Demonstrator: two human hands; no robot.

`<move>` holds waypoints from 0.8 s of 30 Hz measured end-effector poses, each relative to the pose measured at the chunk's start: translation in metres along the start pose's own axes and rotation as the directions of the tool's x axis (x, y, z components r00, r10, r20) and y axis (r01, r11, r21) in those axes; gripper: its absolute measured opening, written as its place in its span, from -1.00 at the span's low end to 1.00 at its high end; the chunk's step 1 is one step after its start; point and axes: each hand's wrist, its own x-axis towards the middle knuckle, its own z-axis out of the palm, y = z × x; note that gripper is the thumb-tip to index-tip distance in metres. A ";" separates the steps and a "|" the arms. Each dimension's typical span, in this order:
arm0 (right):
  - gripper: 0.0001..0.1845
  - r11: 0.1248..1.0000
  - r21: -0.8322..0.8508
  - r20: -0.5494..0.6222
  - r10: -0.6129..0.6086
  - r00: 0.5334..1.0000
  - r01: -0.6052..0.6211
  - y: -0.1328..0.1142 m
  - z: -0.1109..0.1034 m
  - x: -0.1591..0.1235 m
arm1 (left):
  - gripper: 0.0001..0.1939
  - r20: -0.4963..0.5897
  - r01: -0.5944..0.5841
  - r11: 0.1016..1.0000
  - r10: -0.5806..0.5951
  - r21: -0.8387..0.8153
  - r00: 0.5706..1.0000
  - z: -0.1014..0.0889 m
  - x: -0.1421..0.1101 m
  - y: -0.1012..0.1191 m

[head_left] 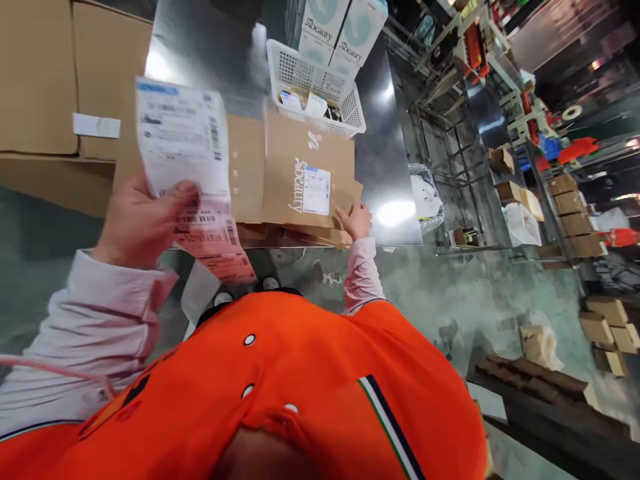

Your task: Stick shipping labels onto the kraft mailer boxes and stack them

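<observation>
An orange polo shirt fills the near edge of the view, with pale pink sleeves running out from it to both hands. The left hand is closed in a firm grip, thumb across a sheaf of shipping papers, a white barcoded sheet over a pink slip. The sheets stand up long-axis away from the wearer, held off the table to the left of the stack. The right hand is at the near right corner of a stack of flat kraft mailers, the top one printed in white with "Sbeauty" and bearing a white label. Its fingers lie on the cardboard edge, though from this angle I cannot tell if they pinch it or only touch. The right hand is the nearer to the stack, and the papers sit just left of it. The stack lies on a stainless steel table. Beyond it stands a white plastic basket holding small items, then white Sbeauty boxes. Large cardboard cartons rise at far left. To the right, past a clear plastic bag, metal shelving carries brown cartons.
</observation>
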 end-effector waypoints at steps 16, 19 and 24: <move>-0.51 0.871 0.430 0.659 -0.482 0.577 0.236 -0.094 0.139 -0.054 | -0.56 -0.076 0.338 0.935 -0.346 -0.102 0.935 0.006 -0.041 -0.047; -0.62 0.855 0.387 0.668 -0.518 0.534 0.345 -0.107 0.147 -0.044 | -0.58 -0.227 0.322 0.938 -0.345 -0.132 0.911 0.013 -0.037 -0.055; -0.76 0.873 0.235 0.555 -0.481 0.679 0.427 -0.127 0.177 -0.013 | -0.48 -0.001 0.405 0.844 -0.433 -0.351 0.901 0.011 -0.025 -0.078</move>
